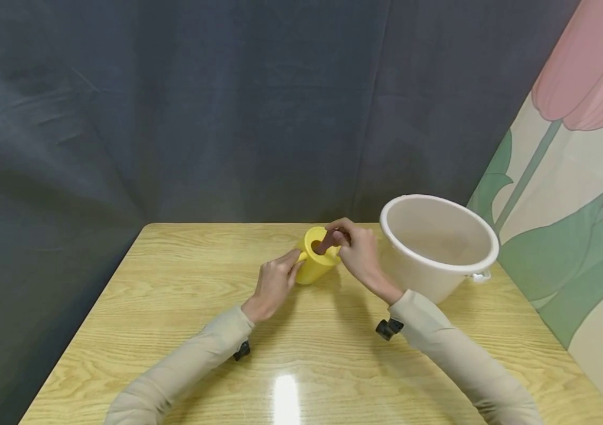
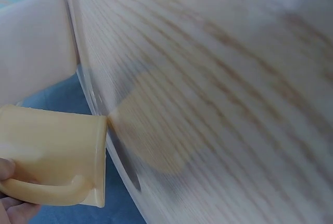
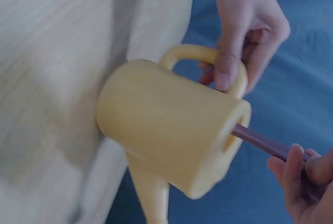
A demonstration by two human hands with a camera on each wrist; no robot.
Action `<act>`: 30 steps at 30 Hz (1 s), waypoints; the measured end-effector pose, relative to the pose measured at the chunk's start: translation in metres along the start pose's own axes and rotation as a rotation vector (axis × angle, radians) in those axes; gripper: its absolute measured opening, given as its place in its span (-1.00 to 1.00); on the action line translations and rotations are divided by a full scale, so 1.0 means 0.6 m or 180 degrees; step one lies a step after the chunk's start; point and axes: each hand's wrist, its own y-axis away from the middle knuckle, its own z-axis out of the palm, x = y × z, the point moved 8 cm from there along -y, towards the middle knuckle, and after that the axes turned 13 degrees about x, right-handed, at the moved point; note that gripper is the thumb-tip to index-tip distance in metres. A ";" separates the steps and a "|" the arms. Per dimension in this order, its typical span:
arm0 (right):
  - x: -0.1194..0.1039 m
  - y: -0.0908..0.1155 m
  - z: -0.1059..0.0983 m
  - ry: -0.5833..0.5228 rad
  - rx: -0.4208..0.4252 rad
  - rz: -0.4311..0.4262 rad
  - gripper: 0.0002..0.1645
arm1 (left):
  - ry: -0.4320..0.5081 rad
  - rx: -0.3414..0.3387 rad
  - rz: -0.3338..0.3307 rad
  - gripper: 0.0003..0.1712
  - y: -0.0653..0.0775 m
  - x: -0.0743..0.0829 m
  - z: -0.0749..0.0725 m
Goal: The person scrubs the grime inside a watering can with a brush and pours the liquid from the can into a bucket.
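Observation:
A yellow watering can (image 1: 313, 273) stands near the middle of the table, tilted. My left hand (image 1: 273, 284) grips its handle (image 3: 195, 53), thumb on top of the loop in the right wrist view. The spout (image 3: 148, 190) points away on the opposite side. My right hand (image 1: 358, 252) holds a slim brownish-purple stick-like tool (image 3: 263, 143) between thumb and fingers. Its far end goes through the round opening in the can's top and is hidden inside, so its kind cannot be told.
A white bucket (image 1: 413, 274) stands just right of the watering can, beside my right hand, with a small white handle fitting on its rim. The wooden table (image 1: 184, 277) ends at a dark curtain (image 1: 258, 118). At right is a wall with painted tulips (image 1: 588, 77).

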 end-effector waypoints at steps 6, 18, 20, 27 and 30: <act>-0.006 -0.012 -0.011 -0.0106 -0.0022 0.0040 -0.65 | 0.0009 -0.0009 -0.0019 -0.95 0.000 -0.001 0.001; -0.014 -0.005 0.001 0.0156 -0.0072 -0.0151 -0.69 | 0.0045 -0.0024 -0.0066 -0.83 0.003 -0.006 0.000; -0.011 -0.002 0.007 0.0181 -0.0142 -0.0179 -0.70 | 0.0048 -0.0022 -0.0069 -0.85 0.002 -0.006 0.000; 0.003 0.004 0.020 0.0223 -0.0367 -0.0138 -0.67 | 0.0035 -0.0043 -0.0028 -0.88 0.001 -0.001 0.002; 0.005 0.001 0.018 0.0207 -0.0387 -0.0080 -0.70 | 0.0031 -0.0043 -0.0035 -0.89 0.001 -0.002 0.002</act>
